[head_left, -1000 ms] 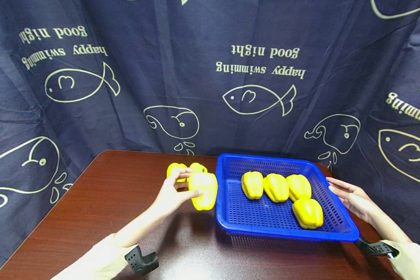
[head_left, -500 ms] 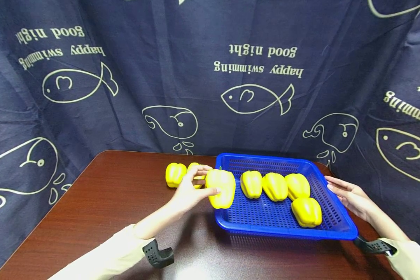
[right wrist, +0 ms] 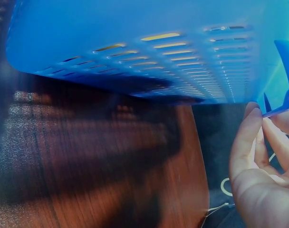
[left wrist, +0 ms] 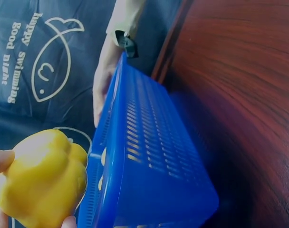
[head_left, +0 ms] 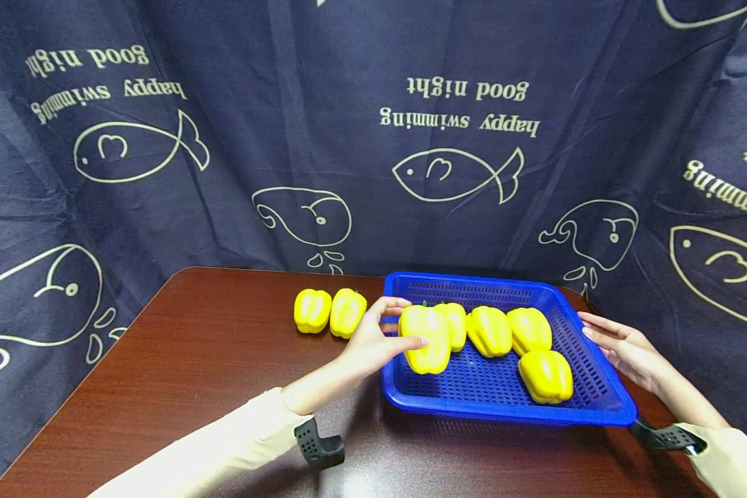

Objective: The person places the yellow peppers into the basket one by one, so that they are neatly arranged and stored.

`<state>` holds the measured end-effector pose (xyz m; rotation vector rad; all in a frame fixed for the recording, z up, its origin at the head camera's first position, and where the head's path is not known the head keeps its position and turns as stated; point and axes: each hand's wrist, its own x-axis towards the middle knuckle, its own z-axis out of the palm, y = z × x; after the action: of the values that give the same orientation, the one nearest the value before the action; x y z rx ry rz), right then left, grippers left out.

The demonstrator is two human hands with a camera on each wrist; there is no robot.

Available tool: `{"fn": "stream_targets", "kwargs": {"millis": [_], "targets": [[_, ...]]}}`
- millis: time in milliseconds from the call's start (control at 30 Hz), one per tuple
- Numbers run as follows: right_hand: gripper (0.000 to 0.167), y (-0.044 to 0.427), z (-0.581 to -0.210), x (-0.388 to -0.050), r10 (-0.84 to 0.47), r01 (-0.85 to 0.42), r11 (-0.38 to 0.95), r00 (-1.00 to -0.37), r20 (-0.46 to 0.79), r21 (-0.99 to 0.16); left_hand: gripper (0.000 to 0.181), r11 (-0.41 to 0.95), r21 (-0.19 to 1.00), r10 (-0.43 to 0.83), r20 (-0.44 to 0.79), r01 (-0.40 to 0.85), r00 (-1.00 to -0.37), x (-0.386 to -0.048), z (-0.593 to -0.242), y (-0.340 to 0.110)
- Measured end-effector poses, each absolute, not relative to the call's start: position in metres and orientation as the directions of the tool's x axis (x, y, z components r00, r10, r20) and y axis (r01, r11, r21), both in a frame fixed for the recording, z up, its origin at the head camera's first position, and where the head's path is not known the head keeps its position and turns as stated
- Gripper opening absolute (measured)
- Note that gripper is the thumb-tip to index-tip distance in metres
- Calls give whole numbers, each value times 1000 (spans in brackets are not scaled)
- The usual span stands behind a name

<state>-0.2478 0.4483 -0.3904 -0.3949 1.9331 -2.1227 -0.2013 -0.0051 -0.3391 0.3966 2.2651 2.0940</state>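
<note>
My left hand [head_left: 373, 337] holds a yellow bell pepper [head_left: 427, 340] between thumb and fingers, over the left part of a blue plastic basket [head_left: 473, 413]. In the left wrist view this bell pepper [left wrist: 42, 178] hangs beside the basket's rim, above its height. Several more yellow bell peppers [head_left: 490, 332] lie inside the basket, toward the middle and right. My right hand [head_left: 629, 353] grips the basket's right rim; in the right wrist view its thumb and fingers [right wrist: 246, 135] meet at the rim's edge.
Two yellow bell peppers [head_left: 312, 311] stand side by side on the brown wooden table [head_left: 180, 373], left of the basket. A dark blue curtain [head_left: 324, 131] with fish drawings hangs behind the table.
My left hand has carried its bell pepper rightward, from left of the basket to over its inside. Both peppers left on the table are now uncovered. My right hand stays at the rim.
</note>
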Motion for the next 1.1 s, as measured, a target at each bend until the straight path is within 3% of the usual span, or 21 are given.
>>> {"fn": "stream_targets", "kwargs": {"millis": [1100], "targets": [[43, 449, -392, -249, -349, 14, -120, -937, 29, -993, 51, 94, 994, 233, 23, 47, -972, -217, -343, 83]]}}
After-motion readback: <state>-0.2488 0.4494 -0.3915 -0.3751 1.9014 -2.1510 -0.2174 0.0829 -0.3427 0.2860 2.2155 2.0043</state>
